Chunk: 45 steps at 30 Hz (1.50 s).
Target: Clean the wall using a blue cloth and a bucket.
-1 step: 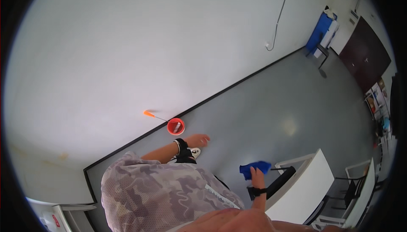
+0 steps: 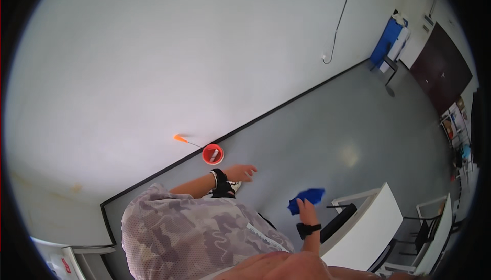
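A blue cloth [image 2: 308, 198] hangs from my right hand [image 2: 308, 211], whose fingers are closed on its near edge. That hand is to the right of my body, beside a white table, and a black band is on its wrist. My left hand [image 2: 242, 172] is held out in front of me over the floor. It holds nothing, and its fingers are slightly bent and apart. Just beyond it, at the foot of the wall, stands a red bucket [image 2: 206, 153] with a white roller [image 2: 214, 155] inside. An orange-handled tool [image 2: 180, 138] leans out of the bucket toward the wall.
A white wall [image 2: 169, 60] with a dark skirting strip runs along the left. The white table [image 2: 368, 229] has a black chair [image 2: 338, 222] against it at the right. Another chair [image 2: 389, 68] and a dark double door [image 2: 441, 68] are far off. A cable [image 2: 335, 34] hangs on the wall.
The blue cloth has swung and changed shape in my right hand, which shifted slightly left. My left hand moved a little to the right, its fingers more spread.
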Each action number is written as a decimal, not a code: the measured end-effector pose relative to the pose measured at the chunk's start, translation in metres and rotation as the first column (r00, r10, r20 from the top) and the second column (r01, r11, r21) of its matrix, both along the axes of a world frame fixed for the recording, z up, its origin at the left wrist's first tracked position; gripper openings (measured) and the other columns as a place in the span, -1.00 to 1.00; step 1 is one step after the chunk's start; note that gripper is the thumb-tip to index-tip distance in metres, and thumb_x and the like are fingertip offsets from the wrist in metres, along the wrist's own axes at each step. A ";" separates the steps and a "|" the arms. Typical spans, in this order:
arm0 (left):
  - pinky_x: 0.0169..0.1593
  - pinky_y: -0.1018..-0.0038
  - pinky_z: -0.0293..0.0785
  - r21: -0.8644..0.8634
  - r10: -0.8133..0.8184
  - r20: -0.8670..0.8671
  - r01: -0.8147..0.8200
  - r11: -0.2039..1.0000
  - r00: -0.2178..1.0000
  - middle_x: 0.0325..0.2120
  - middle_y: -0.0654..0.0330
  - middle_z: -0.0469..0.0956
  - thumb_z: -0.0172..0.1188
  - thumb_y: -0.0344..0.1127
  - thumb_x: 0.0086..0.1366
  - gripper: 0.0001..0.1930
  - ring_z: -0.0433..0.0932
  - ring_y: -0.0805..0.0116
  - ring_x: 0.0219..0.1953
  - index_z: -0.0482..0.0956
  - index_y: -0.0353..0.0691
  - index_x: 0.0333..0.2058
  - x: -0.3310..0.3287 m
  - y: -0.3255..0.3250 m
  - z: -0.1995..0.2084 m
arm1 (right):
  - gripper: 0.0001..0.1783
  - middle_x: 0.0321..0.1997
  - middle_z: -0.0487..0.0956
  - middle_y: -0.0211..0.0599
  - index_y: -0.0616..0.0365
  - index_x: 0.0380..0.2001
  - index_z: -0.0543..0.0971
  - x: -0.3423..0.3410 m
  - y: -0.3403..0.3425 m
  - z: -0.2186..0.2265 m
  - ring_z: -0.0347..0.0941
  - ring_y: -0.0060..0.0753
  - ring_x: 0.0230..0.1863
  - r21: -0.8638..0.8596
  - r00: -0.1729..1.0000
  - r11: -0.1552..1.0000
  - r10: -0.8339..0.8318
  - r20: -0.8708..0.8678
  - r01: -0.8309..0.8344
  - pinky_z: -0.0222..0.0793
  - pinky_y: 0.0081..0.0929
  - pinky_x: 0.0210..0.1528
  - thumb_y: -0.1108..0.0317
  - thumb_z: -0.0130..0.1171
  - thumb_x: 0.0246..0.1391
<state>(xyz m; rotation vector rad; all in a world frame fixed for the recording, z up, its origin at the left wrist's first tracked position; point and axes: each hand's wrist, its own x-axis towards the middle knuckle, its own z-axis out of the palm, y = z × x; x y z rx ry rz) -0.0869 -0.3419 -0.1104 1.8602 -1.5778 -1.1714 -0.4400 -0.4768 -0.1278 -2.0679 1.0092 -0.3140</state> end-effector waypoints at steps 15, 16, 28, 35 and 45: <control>-0.26 0.56 0.46 -0.198 -0.021 -0.260 -0.032 0.980 0.965 -0.46 0.23 0.55 0.09 -0.38 0.34 -0.85 0.53 0.51 -0.35 0.52 -0.32 -0.20 0.166 0.001 0.112 | -0.75 -0.27 0.57 -0.30 0.26 -0.08 0.51 0.310 -0.013 0.121 0.41 -0.59 -0.26 0.353 0.776 0.900 -0.029 0.631 -0.254 0.36 -0.59 -0.15 0.38 0.09 0.22; -0.24 0.56 0.46 -0.171 0.106 -0.384 -0.183 0.968 0.917 -0.42 0.23 0.57 0.10 -0.37 0.33 -0.83 0.54 0.50 -0.34 0.52 -0.32 -0.17 0.179 0.005 0.114 | -0.78 -0.29 0.55 -0.33 0.25 -0.11 0.52 0.323 -0.016 0.120 0.40 -0.56 -0.27 0.367 0.726 0.896 -0.078 0.684 -0.250 0.34 -0.58 -0.14 0.39 0.09 0.22; -0.17 0.52 0.49 -0.776 0.657 -0.176 -0.514 0.365 0.733 -0.35 0.16 0.56 0.09 -0.60 0.24 -0.88 0.57 0.39 -0.31 0.56 -0.32 -0.28 0.314 -0.025 0.175 | -0.84 -0.20 0.47 -0.21 0.27 -0.21 0.52 0.431 -0.119 0.150 0.40 -0.25 -0.14 -0.015 0.589 1.000 0.022 0.808 -0.017 0.27 -0.40 0.00 0.48 0.06 0.13; -0.11 0.36 0.44 -0.984 0.819 0.055 -0.106 0.140 0.572 -0.26 0.06 0.52 0.06 -0.67 0.14 -0.82 0.51 0.14 -0.19 0.54 -0.30 -0.31 0.363 -0.107 0.239 | -0.85 -0.21 0.46 -0.22 0.29 -0.24 0.52 0.507 -0.228 0.179 0.40 -0.26 -0.14 -0.095 0.518 0.995 0.072 0.853 0.017 0.27 -0.44 -0.01 0.46 0.08 0.14; -0.18 0.38 0.45 -0.990 0.928 0.084 0.133 0.038 0.364 -0.20 0.08 0.47 -0.03 -0.75 0.07 -0.75 0.48 0.21 -0.19 0.54 -0.31 -0.36 0.392 -0.186 0.206 | -0.91 -0.28 0.44 -0.27 0.24 -0.32 0.44 0.605 -0.350 0.182 0.35 -0.28 -0.28 -0.146 0.444 0.979 0.194 0.875 -0.140 0.29 -0.42 -0.13 0.48 0.11 0.10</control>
